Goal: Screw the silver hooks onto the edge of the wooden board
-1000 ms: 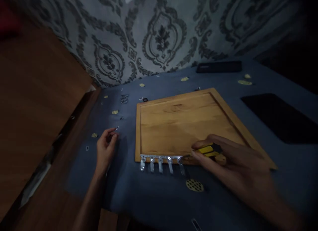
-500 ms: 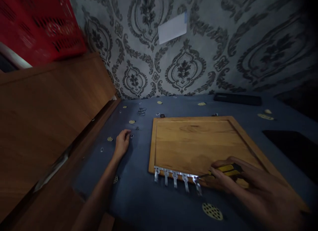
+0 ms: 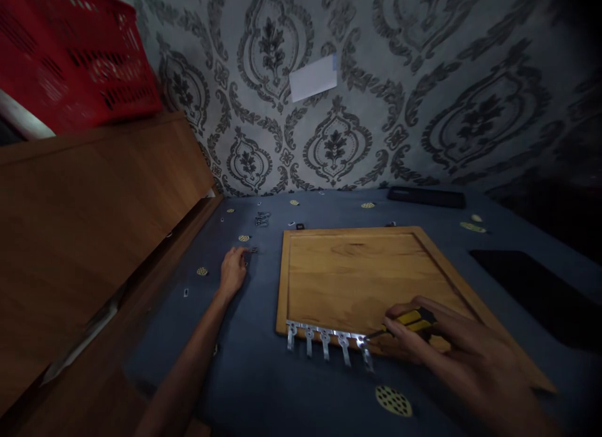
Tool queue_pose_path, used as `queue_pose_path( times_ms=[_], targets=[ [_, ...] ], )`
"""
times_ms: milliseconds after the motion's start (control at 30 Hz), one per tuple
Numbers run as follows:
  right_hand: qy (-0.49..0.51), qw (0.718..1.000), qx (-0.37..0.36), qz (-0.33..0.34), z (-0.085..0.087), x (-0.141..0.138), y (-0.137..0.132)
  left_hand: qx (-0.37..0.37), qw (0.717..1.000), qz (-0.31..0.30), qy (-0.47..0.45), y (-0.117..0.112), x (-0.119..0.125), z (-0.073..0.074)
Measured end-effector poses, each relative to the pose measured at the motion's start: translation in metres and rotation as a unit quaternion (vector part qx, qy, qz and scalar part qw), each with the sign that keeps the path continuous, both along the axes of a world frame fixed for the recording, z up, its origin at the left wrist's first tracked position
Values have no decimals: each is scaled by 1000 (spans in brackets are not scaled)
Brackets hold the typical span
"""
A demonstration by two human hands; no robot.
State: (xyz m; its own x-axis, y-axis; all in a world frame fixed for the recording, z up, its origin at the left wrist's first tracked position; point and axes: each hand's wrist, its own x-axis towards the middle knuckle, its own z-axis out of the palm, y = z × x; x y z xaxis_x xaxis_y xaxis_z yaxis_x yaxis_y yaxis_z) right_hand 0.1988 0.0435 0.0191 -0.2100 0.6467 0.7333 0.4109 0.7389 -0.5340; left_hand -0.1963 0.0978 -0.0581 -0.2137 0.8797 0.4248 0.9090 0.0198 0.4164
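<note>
A yellow-and-black screwdriver (image 3: 412,321) is gripped in my right hand (image 3: 435,336), its fingers wrapped round the handle. Its tip meets the right end of a silver metal hook rail (image 3: 325,332), which lies along the near edge of a framed wooden board (image 3: 352,268). Several hooks hang from the rail past that edge. To the left of the board, my left hand (image 3: 234,272) rests low over the blue cloth, forefinger stretched out to a few tiny metal pieces (image 3: 254,249), probably screws. I see nothing held in it.
Behind the left hand lies a small heap of metal hooks or rings (image 3: 262,219). A black flat object (image 3: 536,286) and a dark long case (image 3: 426,197) are on the right. A wooden cabinet (image 3: 108,205) with a red basket (image 3: 79,61) borders the left side.
My left forefinger has stretched out to the tiny metal pieces. The screwdriver stays at the same end of the rail. The whole view has shifted slightly.
</note>
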Motion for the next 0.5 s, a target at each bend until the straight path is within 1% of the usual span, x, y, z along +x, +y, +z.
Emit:
queue_pose_path(
  times_ms=[100,200,267,433,500],
  targets=[
    [-16,1000,9,-4,11,-6,0,-1,1000,5,10,3,-1,-3],
    [-35,999,30,-25,15,-9,0,-3,1000,8,18,5,-2,-4],
    [-46,998,32,-32,13,-9,-1,-4,1000,10,22,5,-3,-3],
    [-49,999,-9,5,-2,-5,-3,-11,999,11,37,4,-2,-1],
    [-51,998,-28,-3,-6,-4,-4,-17,999,11,42,4,-2,-1]
  ],
)
